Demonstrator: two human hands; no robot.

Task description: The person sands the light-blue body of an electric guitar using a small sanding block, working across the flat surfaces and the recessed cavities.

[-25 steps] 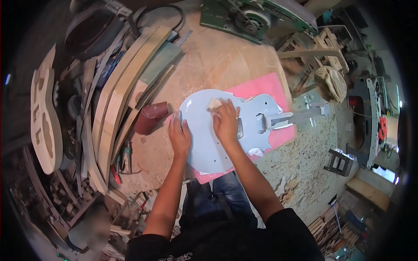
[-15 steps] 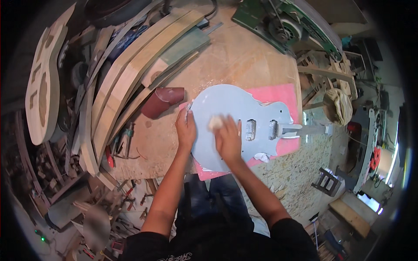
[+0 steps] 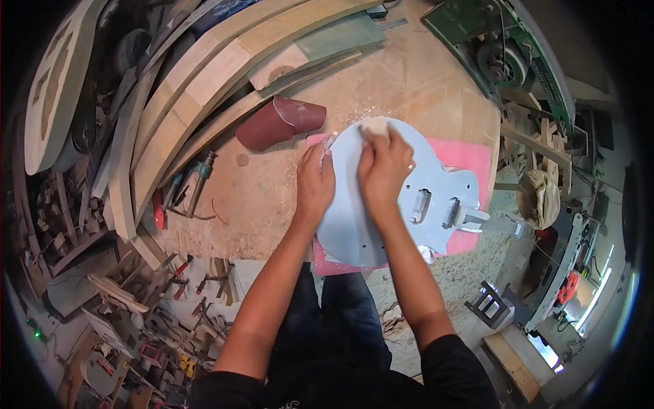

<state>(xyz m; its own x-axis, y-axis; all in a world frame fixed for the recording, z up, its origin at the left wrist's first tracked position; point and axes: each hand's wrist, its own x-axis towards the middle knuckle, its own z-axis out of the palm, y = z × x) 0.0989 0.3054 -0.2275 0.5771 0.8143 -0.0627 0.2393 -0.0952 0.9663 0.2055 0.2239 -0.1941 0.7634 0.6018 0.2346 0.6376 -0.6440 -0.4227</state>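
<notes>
A pale blue-grey guitar body (image 3: 361,228) lies on a pink foam sheet (image 3: 477,163) on the wooden bench. My left hand (image 3: 315,180) grips the body's left edge. My right hand (image 3: 387,163) presses a small beige pad (image 3: 375,126) against the upper part of the face, its fingers partly hiding the pad. White dust is scattered just beyond the body. A bent piece of dark red sandpaper (image 3: 266,126) lies on the bench to the upper left.
Curved wooden strips (image 3: 191,102) and an unfinished wooden body (image 3: 54,82) fill the left side. Metal clamps (image 3: 201,177) lie beside them. A green machine (image 3: 511,61) stands at the upper right, with stacked wooden pieces (image 3: 552,150) and a cloth bag (image 3: 538,198) below it.
My right hand and pad moved down, then up to the body's top. My left hand stays on the edge. The view has shifted, so the bench's contents sit differently in frame.
</notes>
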